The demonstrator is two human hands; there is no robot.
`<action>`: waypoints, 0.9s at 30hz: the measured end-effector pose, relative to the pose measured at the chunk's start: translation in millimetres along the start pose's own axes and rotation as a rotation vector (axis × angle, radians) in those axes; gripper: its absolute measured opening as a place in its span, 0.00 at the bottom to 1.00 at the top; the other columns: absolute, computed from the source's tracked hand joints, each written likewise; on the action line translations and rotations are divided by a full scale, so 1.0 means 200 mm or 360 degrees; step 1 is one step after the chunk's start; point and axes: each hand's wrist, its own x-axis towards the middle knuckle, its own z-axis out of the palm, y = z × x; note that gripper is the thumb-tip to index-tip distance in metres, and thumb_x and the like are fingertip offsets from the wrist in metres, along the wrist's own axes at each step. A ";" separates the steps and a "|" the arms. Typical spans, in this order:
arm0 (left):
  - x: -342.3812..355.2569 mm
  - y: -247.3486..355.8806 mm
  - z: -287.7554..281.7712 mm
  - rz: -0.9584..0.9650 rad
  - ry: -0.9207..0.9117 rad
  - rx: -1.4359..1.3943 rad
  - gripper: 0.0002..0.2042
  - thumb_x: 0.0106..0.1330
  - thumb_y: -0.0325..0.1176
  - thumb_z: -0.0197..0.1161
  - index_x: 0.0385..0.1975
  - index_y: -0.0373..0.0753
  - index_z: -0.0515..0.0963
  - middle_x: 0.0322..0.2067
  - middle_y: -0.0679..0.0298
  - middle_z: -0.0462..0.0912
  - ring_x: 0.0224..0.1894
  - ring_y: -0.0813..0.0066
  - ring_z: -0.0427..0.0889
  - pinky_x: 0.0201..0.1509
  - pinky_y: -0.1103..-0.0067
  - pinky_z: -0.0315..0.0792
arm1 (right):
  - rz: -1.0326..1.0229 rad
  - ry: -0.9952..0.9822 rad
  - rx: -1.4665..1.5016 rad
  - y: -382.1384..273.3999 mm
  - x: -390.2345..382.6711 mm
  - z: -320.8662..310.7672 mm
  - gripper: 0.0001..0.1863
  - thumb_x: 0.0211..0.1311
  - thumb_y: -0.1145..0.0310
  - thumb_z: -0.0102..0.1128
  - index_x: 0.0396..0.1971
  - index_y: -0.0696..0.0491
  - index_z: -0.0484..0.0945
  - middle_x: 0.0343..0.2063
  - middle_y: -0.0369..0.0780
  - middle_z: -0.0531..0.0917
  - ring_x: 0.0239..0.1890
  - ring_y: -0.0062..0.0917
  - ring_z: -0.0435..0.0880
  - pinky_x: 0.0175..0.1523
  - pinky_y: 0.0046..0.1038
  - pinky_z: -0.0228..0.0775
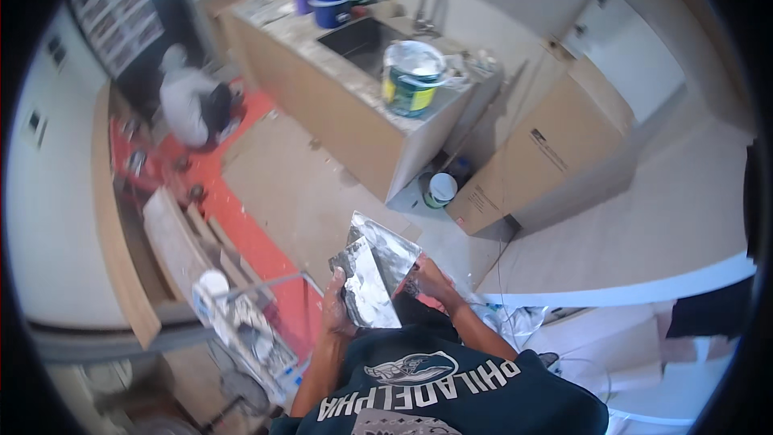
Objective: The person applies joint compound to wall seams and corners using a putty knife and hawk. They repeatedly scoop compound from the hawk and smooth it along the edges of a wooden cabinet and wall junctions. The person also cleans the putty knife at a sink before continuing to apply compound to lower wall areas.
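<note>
In front of my chest my left hand (pixel 336 304) is closed on a flat rectangular plastering trowel (pixel 369 288), its metal face smeared with white putty. My right hand (pixel 435 280) grips a second metal trowel (pixel 393 248), which also carries white and grey smears. The two blades overlap, the left one lying in front of the right one; whether they touch I cannot tell. Both handles are hidden behind the blades and fingers.
A putty bucket (pixel 412 84) stands on the counter (pixel 274 24) by the sink (pixel 354 47). A smaller pail (pixel 440 190) and a large cardboard box (pixel 547 145) are right. A person (pixel 189 101) crouches far left; a stepladder (pixel 250 330) and boards (pixel 179 234) lie nearer.
</note>
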 end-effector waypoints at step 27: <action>1.05 0.71 0.63 -0.0192 -0.0462 0.0696 0.28 0.69 0.55 0.48 0.64 0.44 0.63 0.58 0.66 0.70 0.56 0.69 0.71 0.55 0.70 0.72 | -0.0827 0.1592 0.2132 -0.15 0.40 -0.40 0.16 0.68 0.53 0.51 0.48 0.47 0.76 0.38 0.30 0.78 0.39 0.19 0.75 0.45 0.27 0.68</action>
